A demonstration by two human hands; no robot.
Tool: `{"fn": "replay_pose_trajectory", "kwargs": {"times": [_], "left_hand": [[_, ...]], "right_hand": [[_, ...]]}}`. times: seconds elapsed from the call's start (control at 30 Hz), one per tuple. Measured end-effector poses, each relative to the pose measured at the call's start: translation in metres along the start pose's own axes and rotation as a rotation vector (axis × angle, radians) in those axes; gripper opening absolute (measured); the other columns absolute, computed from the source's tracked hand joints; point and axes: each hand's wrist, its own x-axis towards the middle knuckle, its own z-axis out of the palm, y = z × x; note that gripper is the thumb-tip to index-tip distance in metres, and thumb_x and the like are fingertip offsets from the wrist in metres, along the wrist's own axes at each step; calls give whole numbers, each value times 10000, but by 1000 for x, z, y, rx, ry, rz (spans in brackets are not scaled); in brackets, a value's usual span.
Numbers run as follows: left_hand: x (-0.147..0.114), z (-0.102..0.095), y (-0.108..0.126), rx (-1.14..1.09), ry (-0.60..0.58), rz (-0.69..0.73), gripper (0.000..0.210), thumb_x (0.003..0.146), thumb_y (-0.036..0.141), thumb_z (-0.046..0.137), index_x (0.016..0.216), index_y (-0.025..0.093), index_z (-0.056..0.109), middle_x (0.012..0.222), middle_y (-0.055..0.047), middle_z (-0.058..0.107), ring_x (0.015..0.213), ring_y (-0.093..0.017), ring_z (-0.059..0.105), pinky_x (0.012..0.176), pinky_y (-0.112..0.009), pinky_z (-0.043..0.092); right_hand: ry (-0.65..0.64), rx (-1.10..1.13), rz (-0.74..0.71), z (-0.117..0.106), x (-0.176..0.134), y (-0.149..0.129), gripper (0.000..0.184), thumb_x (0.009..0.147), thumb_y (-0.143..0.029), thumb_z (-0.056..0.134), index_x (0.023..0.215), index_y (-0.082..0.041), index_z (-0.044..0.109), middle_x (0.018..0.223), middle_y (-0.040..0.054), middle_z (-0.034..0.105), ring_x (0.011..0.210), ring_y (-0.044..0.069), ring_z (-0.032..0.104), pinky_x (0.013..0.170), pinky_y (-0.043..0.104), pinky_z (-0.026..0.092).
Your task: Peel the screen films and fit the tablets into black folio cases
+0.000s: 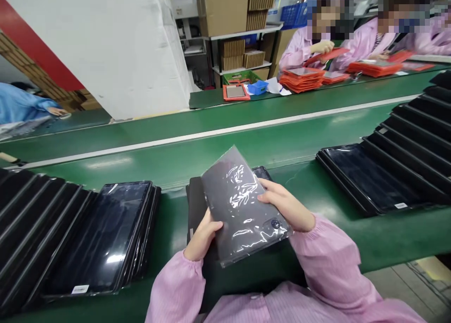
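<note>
The left hand [201, 237] was closed on the lower left edge of a tablet in a clear plastic sleeve [243, 215], thumb flat on its face, while the right hand [287, 202] pinched the opposite edge higher up, so that the tablet hung tilted between the two grips. Directly beneath them lay a dark stack [196, 198], partly hidden, on the green worktop [172, 219]. Left of the grips stood a pile of dark tablets [102, 234], and well to their right leaned another row of tablets [373, 175].
</note>
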Motion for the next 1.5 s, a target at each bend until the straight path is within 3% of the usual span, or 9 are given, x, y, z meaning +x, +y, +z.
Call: {"fn": "replay_pose_trajectory", "kwargs": {"times": [0.13,0.23,0.37,0.57,0.77,1.0,1.23,1.37,1.5], "left_hand": [[-2,10,3,165,35,146,836,810,414,689,1530,304,278,1576,-88,370,1436,-272,367,1148,-400,329],[-16,4,16,38,21,97,715,804,608,625,1395,219,523,1422,-126,561,1330,-332,502,1060,-434,446],[-37,-18,36,12,281,-41,505,727,513,749,1064,139,706,1041,-119,752,1077,-336,676,896,-410,557],[-29,-43,35,41,443,-77,421,627,270,821,1002,127,695,897,-99,765,881,-306,738,743,-364,591],[-5,-43,23,181,352,24,451,690,335,789,1084,148,680,1158,-120,719,1146,-308,649,970,-387,522],[-19,-47,16,796,681,383,583,861,460,610,1381,215,509,1570,-105,363,1449,-290,329,1213,-438,229],[-22,-51,-9,707,456,74,661,881,552,561,1443,244,404,1557,-96,388,1452,-277,330,1214,-415,210],[-23,-48,-15,737,500,76,687,879,577,550,1462,259,373,1565,-85,372,1462,-273,308,1218,-410,192],[-25,-45,-14,756,524,45,763,881,584,531,1521,254,276,1614,-86,282,1494,-278,235,1230,-419,149]], "right_hand": [[18,-454,-210,20,-12,-17,488,793,-179,565,1278,-211,610,986,44,749,775,209,714,672,301,555],[-121,-595,-317,48,-17,-9,545,817,-237,630,1358,-216,566,1192,84,710,914,239,729,741,323,577],[-383,-576,-340,64,-16,24,476,821,-308,673,1280,-186,639,1280,93,672,1155,273,648,1010,414,508],[76,-621,-135,43,-1,83,601,883,-251,560,1466,-179,427,1456,156,481,1367,303,442,1145,539,351],[61,-629,-32,42,3,99,737,874,-303,578,1521,-87,297,1493,202,375,1405,321,373,1166,477,341],[61,-636,26,44,2,104,699,856,-281,599,1465,-43,351,1303,204,476,1281,334,479,1091,465,403],[57,-623,-4,46,11,104,429,838,-212,639,1245,-119,543,1121,119,508,988,241,615,924,397,509],[26,-598,-69,26,20,102,473,799,-207,701,1253,-126,595,1081,101,591,829,191,652,804,351,567],[229,-630,-124,-40,30,95,425,901,-219,590,1321,-158,576,1249,132,590,1098,232,617,936,377,537]]}}
